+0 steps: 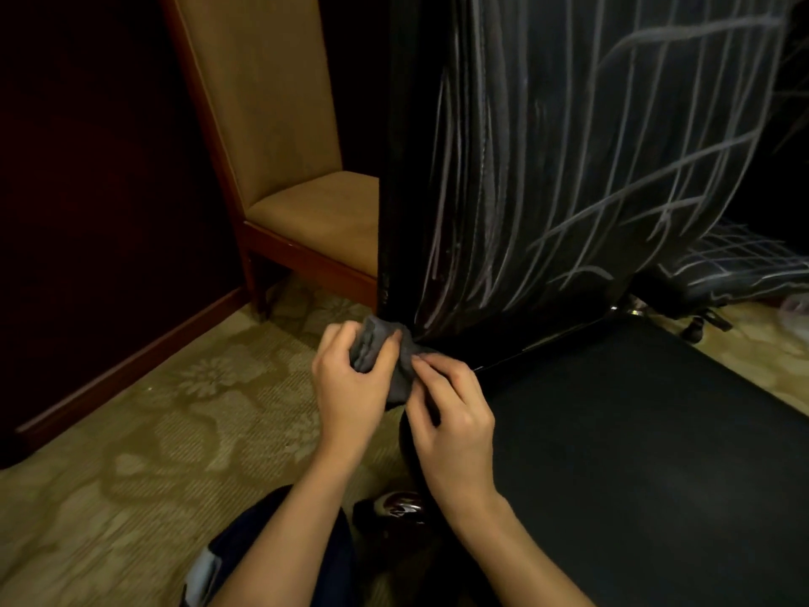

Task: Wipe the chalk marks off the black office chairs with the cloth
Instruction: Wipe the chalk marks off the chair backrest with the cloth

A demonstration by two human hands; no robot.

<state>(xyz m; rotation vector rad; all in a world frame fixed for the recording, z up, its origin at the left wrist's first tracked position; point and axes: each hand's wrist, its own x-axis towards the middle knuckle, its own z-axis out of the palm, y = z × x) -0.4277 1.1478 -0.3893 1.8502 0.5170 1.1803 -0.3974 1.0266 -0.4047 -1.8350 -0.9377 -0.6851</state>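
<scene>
A grey cloth [381, 357] against a black office chair [613, 431], its backrest streaked with pale chalk lines [569, 190], mostly upright with slanted crossings. Beside it, a tan upholstered chair [280, 124] framed in reddish-brown wood, on an olive carpet [175, 409] with a paler floral pattern.

Head cam — looks down, close.

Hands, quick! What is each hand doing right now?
Left hand: grips the bunched grey cloth.
Right hand: pinches the same cloth between thumb and fingertips.
</scene>
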